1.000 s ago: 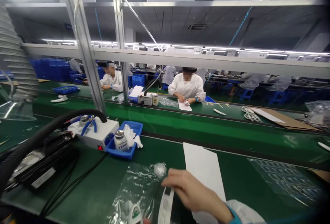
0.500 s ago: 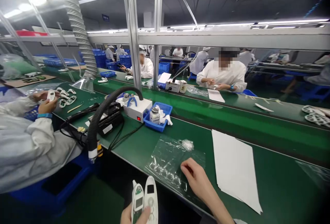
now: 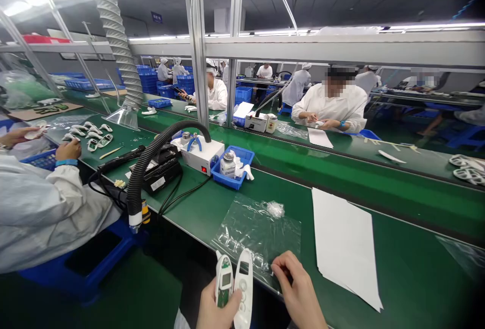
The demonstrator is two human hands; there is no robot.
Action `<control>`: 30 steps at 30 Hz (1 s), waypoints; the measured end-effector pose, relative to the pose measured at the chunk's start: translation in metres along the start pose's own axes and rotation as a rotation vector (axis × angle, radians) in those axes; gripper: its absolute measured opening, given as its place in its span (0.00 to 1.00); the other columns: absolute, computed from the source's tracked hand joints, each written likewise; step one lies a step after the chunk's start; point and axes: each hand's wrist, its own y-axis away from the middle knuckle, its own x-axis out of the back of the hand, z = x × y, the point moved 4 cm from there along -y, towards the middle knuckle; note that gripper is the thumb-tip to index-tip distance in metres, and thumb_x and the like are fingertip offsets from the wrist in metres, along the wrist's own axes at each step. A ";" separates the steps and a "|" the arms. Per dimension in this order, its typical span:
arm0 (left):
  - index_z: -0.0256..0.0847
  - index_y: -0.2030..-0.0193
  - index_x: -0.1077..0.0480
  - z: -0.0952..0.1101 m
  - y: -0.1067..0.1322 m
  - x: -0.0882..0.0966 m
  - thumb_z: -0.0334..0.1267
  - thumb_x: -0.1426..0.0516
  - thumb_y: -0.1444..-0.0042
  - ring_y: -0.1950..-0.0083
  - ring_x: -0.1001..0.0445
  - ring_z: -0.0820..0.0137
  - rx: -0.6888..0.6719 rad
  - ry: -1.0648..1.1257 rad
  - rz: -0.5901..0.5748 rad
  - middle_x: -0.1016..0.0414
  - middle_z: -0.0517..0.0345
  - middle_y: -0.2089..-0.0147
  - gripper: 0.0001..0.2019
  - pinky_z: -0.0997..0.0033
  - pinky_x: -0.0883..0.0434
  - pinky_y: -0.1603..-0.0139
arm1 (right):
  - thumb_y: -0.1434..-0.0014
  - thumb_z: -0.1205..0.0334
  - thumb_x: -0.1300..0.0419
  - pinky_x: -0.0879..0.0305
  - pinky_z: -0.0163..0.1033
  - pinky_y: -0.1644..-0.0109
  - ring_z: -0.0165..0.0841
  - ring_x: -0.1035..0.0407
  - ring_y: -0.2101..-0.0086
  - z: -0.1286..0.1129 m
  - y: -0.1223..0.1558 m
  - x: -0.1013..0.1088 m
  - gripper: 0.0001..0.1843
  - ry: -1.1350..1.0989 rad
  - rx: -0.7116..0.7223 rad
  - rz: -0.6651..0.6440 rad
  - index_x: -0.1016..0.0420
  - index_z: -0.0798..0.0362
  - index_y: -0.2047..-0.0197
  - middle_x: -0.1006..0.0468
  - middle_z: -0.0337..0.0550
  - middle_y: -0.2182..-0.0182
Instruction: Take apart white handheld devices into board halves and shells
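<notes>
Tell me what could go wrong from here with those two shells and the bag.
1. The left hand grips both shells side by side, out past the table edge; one could slip and fall to the floor.
2. The right hand is at the near edge of the bag; a tug might drag along the crumpled wad lying on it, or slide the bag off the table.
</notes>
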 end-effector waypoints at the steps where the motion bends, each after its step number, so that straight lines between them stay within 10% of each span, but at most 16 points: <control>1: 0.37 0.75 0.28 0.000 -0.001 -0.004 0.41 0.34 0.62 0.72 0.28 0.63 -0.009 -0.001 -0.015 0.26 0.56 0.78 0.10 0.70 0.30 0.69 | 0.34 0.54 0.54 0.42 0.38 0.66 0.34 0.38 0.71 -0.001 0.001 0.003 0.15 -0.037 -0.003 0.026 0.41 0.49 0.71 0.36 0.39 0.72; 13: 0.36 0.77 0.31 0.005 -0.001 -0.033 0.39 0.38 0.62 0.75 0.34 0.69 -0.076 -0.074 -0.143 0.28 0.56 0.78 0.09 0.72 0.34 0.71 | 0.35 0.52 0.51 0.42 0.34 0.69 0.31 0.41 0.73 -0.028 -0.003 0.009 0.17 -0.152 -0.018 -0.032 0.38 0.51 0.74 0.36 0.37 0.75; 30: 0.34 0.72 0.26 0.002 -0.003 -0.024 0.41 0.36 0.64 0.76 0.34 0.68 -0.072 -0.115 -0.099 0.25 0.54 0.78 0.12 0.72 0.34 0.73 | 0.41 0.47 0.44 0.42 0.31 0.76 0.28 0.41 0.80 -0.022 0.004 -0.015 0.17 -0.266 -0.126 -0.040 0.43 0.48 0.71 0.39 0.32 0.80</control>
